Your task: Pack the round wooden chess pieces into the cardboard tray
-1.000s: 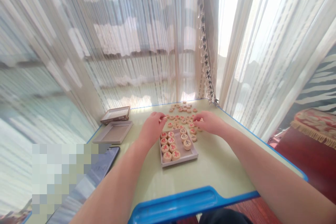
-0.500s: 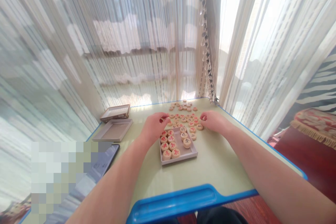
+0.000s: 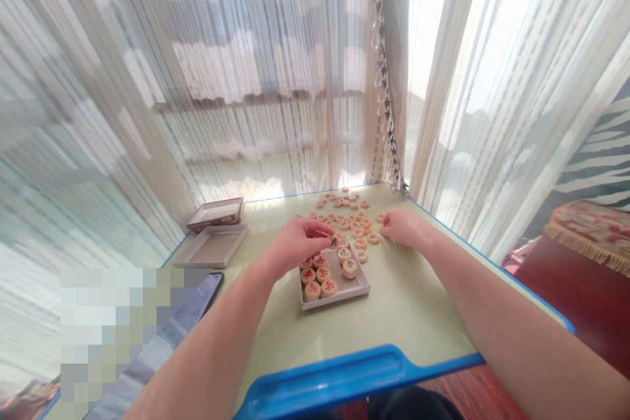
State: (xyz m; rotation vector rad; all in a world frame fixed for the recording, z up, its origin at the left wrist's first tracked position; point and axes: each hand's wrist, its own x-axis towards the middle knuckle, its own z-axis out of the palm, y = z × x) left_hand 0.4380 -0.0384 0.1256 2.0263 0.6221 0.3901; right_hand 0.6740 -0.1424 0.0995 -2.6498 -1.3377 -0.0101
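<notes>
My left hand (image 3: 301,246) reaches over the back of a shallow grey box tray (image 3: 335,303), its thumb and fingers pinching a round wooden Chinese chess piece (image 3: 334,242) with a black character. Red-marked pieces (image 3: 323,274) fill the tray's left side in two columns, partly covered by that hand. Black-marked pieces (image 3: 349,268) line its right side, with bare tray floor between. My right hand (image 3: 404,228) rests at the right of the loose pieces, fingers curled together. One piece (image 3: 380,218) lies at its fingertips; whatever is inside the fingers is hidden.
Loose chess pieces (image 3: 357,232) are spread behind the tray, with a further group (image 3: 345,203) near the table's back edge. At the left lie a second grey box part (image 3: 216,262), a brown-edged box (image 3: 216,212) and a phone (image 3: 211,295). A blue rim (image 3: 325,377) borders the table.
My left hand has moved right over the tray, and a black-marked piece now shows in its fingers. My right hand has shifted slightly right, uncovering a piece beside its fingertips.
</notes>
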